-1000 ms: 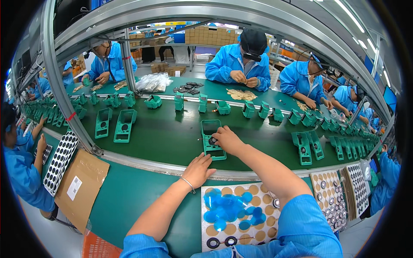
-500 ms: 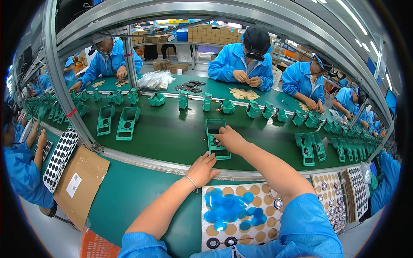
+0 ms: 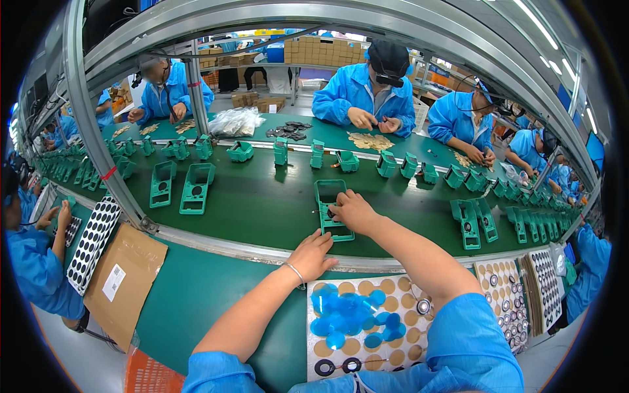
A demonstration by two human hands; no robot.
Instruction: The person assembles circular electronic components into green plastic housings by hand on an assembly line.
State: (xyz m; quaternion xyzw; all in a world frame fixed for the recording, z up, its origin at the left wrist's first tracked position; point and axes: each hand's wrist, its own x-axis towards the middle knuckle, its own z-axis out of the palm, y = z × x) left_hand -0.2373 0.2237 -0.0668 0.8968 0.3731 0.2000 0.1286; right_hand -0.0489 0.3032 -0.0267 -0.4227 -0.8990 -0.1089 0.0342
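A green plastic housing (image 3: 324, 215) lies on the dark green belt in front of me, its large rectangular opening at the far end. My right hand (image 3: 354, 211) reaches over its right side, fingertips bent down together at the round seat in its middle. Whatever is under those fingertips is hidden. At the housing's near left corner, my left hand (image 3: 310, 257) rests with fingers stretched out and nothing in its grasp. Below the hands, blue film discs (image 3: 344, 311) are scattered on a sheet of tan circles (image 3: 312, 347). A small round speaker (image 3: 423, 306) sits beside my right forearm.
More green housings (image 3: 196, 190) lie along the belt on both sides. A metal post (image 3: 98, 124) rises at left, near a cardboard sheet (image 3: 124, 281). At right is a board of speakers (image 3: 501, 288). Co-workers sit across the belt, behind rows of smaller green parts (image 3: 386, 164).
My right hand has shifted slightly at the round seat; my left stays at the near corner. Across the belt, a co-worker's hands have moved apart, and the far-left one has drawn a hand back.
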